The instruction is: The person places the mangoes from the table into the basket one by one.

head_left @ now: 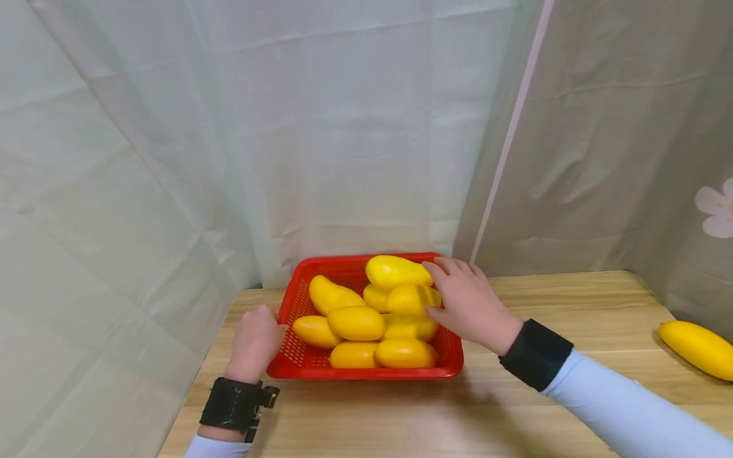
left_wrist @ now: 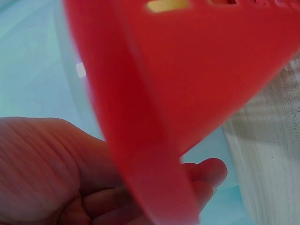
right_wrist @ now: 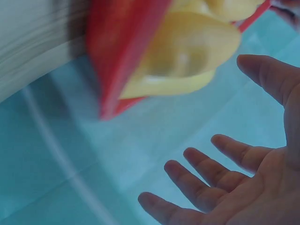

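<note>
A red perforated plastic basket [head_left: 366, 374] stands on the table, holding several yellow mangoes [head_left: 356, 323]. At the basket's left side, my left hand [head_left: 256, 340] grips the rim. The left wrist view has that hand [left_wrist: 51, 168] with its fingers curled behind the red basket wall [left_wrist: 201, 75]. My right hand [head_left: 466, 305] is over the basket's back right corner, fingers spread, beside the upper mangoes. In the right wrist view this hand [right_wrist: 248, 183] shows an empty palm, apart from the mango [right_wrist: 187, 47] at the basket edge [right_wrist: 124, 51].
Another long yellow fruit [head_left: 697, 348] lies on the wooden table [head_left: 572, 318] at the far right. Pale curtains [head_left: 366, 127] hang behind the table and along its left and right sides. A flower print [head_left: 717, 211] shows on the right curtain.
</note>
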Demonstrator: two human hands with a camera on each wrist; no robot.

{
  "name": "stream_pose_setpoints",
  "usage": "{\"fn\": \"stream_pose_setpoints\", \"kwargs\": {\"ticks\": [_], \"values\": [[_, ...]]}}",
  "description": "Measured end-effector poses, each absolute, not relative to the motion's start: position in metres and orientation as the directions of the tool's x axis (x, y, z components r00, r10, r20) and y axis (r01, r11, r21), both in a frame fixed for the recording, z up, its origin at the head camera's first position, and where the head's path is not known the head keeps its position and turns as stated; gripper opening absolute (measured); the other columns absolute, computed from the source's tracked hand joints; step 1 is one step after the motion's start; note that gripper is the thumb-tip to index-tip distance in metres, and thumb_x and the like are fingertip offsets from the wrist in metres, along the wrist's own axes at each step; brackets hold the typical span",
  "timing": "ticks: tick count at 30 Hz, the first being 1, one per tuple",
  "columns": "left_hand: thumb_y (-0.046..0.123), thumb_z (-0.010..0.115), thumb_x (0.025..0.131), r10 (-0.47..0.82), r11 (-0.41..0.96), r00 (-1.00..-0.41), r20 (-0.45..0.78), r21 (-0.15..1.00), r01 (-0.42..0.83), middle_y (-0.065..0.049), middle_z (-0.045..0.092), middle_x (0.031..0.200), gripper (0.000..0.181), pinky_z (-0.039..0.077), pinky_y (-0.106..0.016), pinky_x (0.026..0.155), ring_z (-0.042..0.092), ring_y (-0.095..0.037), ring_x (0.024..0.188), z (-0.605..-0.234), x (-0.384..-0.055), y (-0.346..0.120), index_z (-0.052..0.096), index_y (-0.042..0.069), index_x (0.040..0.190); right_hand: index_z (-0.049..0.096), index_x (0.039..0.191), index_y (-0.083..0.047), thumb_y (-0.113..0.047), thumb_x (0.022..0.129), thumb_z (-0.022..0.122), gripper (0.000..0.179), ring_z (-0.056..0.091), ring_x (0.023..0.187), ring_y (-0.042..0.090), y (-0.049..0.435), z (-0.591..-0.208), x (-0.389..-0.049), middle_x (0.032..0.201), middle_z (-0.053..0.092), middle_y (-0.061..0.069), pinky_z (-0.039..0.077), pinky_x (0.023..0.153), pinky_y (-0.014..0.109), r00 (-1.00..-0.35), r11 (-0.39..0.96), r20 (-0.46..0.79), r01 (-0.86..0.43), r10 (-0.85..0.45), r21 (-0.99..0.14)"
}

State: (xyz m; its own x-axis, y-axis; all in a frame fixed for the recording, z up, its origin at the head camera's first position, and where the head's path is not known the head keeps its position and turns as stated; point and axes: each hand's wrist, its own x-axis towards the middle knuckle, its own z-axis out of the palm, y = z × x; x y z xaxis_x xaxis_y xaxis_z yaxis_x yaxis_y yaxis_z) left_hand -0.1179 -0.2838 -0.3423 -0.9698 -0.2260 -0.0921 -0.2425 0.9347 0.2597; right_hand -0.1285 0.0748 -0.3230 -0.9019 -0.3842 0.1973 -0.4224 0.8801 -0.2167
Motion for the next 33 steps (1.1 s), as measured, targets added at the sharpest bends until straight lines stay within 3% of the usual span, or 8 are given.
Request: {"fn": "stream_pose_setpoints", "kwargs": {"ticks": [9, 20, 24, 28, 33], "values": [[0.017, 0.068, 0.083, -0.233, 0.935, -0.969, -0.088, 0.253, -0.248, -0.012, 0.058, 0.068, 0.025, 0.042, -0.025, 0.045, 0.053, -0.021, 0.056, -0.342, -0.118, -0.283, 0.066, -0.005, 0.093, 0.038, 0.138, -0.005, -0.039, 0.076, 0.074, 0.079, 0.034, 0.126, 0.048, 0.147, -0.342, -0.14, 0.14, 0.038, 0.025, 0.018, 0.096, 0.077, -0.965, 0.929, 0.169, -0.244, -0.203, -0.279], [0.018, 0.07, 0.082, -0.22, 0.934, -0.971, -0.089, 0.267, -0.236, -0.013, 0.059, 0.071, 0.028, 0.042, -0.023, 0.047, 0.053, -0.022, 0.058, -0.342, -0.121, -0.279, 0.065, -0.005, 0.097, 0.03, 0.136, 0.01, -0.04, 0.073, 0.074, 0.092, 0.022, 0.118, 0.061, 0.258, -0.386, -0.13, 0.135, 0.025, 0.041, 0.01, 0.093, 0.077, -0.998, 0.941, 0.039, 0.033, 0.049, -0.336], [0.017, 0.07, 0.083, -0.215, 0.936, -0.973, -0.08, 0.268, -0.229, -0.013, 0.059, 0.071, 0.027, 0.043, -0.024, 0.047, 0.053, -0.022, 0.058, -0.34, -0.121, -0.278, 0.065, -0.005, 0.097, 0.028, 0.133, 0.013, -0.044, 0.074, 0.071, 0.093, 0.018, 0.114, 0.063, 0.296, -0.396, -0.118, 0.13, 0.022, 0.044, 0.008, 0.091, 0.079, -0.977, 0.944, -0.041, 0.212, 0.208, -0.253], [0.017, 0.07, 0.082, -0.215, 0.935, -0.973, -0.085, 0.269, -0.231, -0.013, 0.059, 0.071, 0.028, 0.043, -0.024, 0.046, 0.053, -0.022, 0.057, -0.339, -0.12, -0.278, 0.065, -0.006, 0.097, 0.024, 0.131, 0.014, -0.048, 0.076, 0.065, 0.093, 0.013, 0.113, 0.066, 0.327, -0.402, -0.108, 0.124, 0.016, 0.047, 0.008, 0.09, 0.081, -0.91, 0.904, -0.175, 0.401, 0.375, -0.147], [0.017, 0.071, 0.082, -0.219, 0.934, -0.972, -0.089, 0.27, -0.235, -0.013, 0.06, 0.071, 0.028, 0.044, -0.024, 0.047, 0.053, -0.022, 0.057, -0.338, -0.119, -0.278, 0.065, -0.005, 0.097, 0.018, 0.126, 0.021, -0.045, 0.078, 0.063, 0.093, 0.017, 0.109, 0.065, 0.355, -0.409, -0.099, 0.117, 0.016, 0.051, 0.021, 0.09, 0.073, -0.857, 0.861, -0.233, 0.495, 0.46, -0.119]]}}
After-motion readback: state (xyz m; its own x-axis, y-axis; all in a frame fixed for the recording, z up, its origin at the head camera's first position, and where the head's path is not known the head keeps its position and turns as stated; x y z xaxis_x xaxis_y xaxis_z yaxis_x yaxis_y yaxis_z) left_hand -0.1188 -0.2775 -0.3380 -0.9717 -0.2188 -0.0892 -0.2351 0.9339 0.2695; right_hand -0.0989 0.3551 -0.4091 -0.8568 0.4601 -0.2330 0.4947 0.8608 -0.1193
